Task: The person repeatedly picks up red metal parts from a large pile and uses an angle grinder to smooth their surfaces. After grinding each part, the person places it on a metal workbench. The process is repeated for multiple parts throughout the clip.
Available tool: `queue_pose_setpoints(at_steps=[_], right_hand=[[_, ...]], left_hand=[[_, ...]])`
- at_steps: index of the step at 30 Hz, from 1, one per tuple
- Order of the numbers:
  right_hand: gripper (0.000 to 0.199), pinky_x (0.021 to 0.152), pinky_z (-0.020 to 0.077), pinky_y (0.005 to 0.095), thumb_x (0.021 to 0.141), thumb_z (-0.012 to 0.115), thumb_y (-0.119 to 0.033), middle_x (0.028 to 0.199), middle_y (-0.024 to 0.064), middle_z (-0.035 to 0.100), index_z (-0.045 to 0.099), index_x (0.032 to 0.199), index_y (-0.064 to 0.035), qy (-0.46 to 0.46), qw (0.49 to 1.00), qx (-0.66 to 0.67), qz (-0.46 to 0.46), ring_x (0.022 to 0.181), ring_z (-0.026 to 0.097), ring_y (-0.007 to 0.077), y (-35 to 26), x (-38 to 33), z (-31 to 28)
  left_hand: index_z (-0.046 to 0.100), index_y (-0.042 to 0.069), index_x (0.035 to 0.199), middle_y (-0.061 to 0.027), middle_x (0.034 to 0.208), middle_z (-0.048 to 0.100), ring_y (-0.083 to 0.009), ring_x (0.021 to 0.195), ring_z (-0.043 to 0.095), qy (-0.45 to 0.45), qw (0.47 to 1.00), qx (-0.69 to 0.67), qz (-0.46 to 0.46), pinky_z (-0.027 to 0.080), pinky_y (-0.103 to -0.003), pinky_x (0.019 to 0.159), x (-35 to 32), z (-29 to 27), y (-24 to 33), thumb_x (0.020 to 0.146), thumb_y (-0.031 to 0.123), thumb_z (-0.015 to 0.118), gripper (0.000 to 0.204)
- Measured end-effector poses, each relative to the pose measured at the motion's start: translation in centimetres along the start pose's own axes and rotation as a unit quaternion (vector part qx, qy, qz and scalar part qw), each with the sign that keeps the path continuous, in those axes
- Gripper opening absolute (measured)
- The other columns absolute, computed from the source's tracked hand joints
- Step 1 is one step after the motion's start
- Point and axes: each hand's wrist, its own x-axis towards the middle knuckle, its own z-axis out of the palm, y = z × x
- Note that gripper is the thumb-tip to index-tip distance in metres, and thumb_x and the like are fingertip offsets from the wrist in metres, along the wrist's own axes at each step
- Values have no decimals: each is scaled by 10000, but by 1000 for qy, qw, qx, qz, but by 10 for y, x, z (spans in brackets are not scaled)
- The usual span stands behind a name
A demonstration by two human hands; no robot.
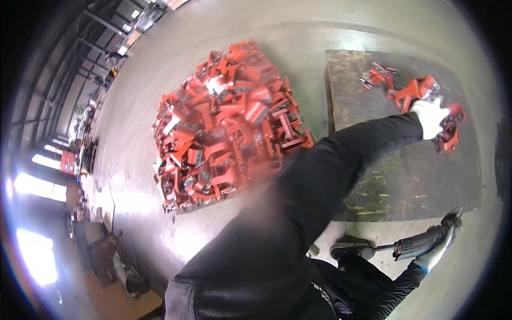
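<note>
My left arm stretches across to the right, its white-gloved left hand [430, 118] over the dark work table. Beside and partly under that hand lie red metal brackets [418, 92], and another red bracket [449, 140] sits just to its right. Motion smears the glove's fingers, so whether they grip a bracket cannot be made out. Lower down, my right hand [438, 255], also gloved in white, is closed around the body of an angle grinder [418, 243]. The grinder's disc [452, 215] points up beside the table's near edge.
A large heap of red metal brackets [229, 125] stands on the floor left of the table [368, 160]. A smaller red part [380, 74] lies at the table's far side. My shoe [352, 249] is by the near edge. Shelving and windows [40, 184] line the far left.
</note>
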Motion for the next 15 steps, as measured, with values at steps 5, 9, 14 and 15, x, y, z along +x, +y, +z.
queue_pose_setpoints(at_steps=[5, 9, 14, 15], right_hand=[[358, 848, 550, 350, 1029, 660, -396, 913, 54, 587, 622, 1165, -67, -54, 998, -29, 14, 818, 582, 157, 29, 6, -6], [367, 847, 546, 345, 1024, 666, -401, 919, 54, 597, 623, 1170, -67, -47, 997, -65, 19, 820, 588, 159, 31, 0, 16], [349, 801, 552, 334, 1004, 680, -415, 950, 44, 615, 652, 1170, -109, -78, 990, -115, -4, 845, 600, 154, 50, 4, 27], [357, 798, 551, 331, 1004, 680, -416, 957, 43, 621, 655, 1183, -108, -92, 988, -126, 12, 844, 601, 152, 58, 5, 30]], left_hand=[[787, 84, 915, -218, 1041, 735, -413, 950, 702, 27, 972, 45, -229, 574, -483, 872, -185, -84, -163, 995, 424, 541, 427], [623, 81, 1334, -242, 1291, 603, -431, 1285, 560, 188, 914, 89, -348, 514, -464, 1049, -415, -125, -256, 781, 78, 668, 555], [494, 141, 1515, -241, 1392, 555, -447, 1252, 589, 166, 783, 114, -589, 511, -505, 1046, -620, -179, -241, 860, 214, 740, 703], [549, 139, 1468, -213, 1366, 590, -424, 1229, 613, 157, 763, 132, -612, 523, -492, 1032, -663, -195, -231, 860, 205, 730, 638]])
